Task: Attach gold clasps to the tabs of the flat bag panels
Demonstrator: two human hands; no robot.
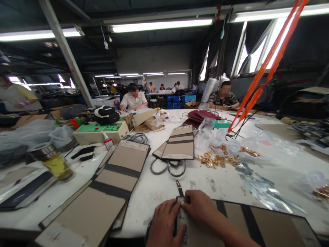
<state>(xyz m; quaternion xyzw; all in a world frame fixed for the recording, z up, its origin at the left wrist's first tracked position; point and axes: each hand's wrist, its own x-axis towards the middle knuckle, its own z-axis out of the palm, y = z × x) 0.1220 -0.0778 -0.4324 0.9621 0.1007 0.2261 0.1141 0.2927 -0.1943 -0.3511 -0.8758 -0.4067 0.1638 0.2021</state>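
A grey-brown board panel (231,219) with black edging and dark crosswise bands lies in front of me, its left end under my hands. My left hand (164,223) rests at that end, fingers stretched along the edge and thumb apart on the panel. Curled fingers of my right hand (199,207) press together at the panel's top left corner; whatever they pinch is hidden. Just beyond the corner, a short black strap (179,188) with a metal end points away from me.
Stacked panels (110,202) lie at left, others (180,142) ahead over looped handles (177,168). Gold-coloured metal pieces (218,159) and flat silvery strips (267,188) spread at right. A glass jar (55,163) stands left. An orange strap (259,75) hangs at right. People sit across the table.
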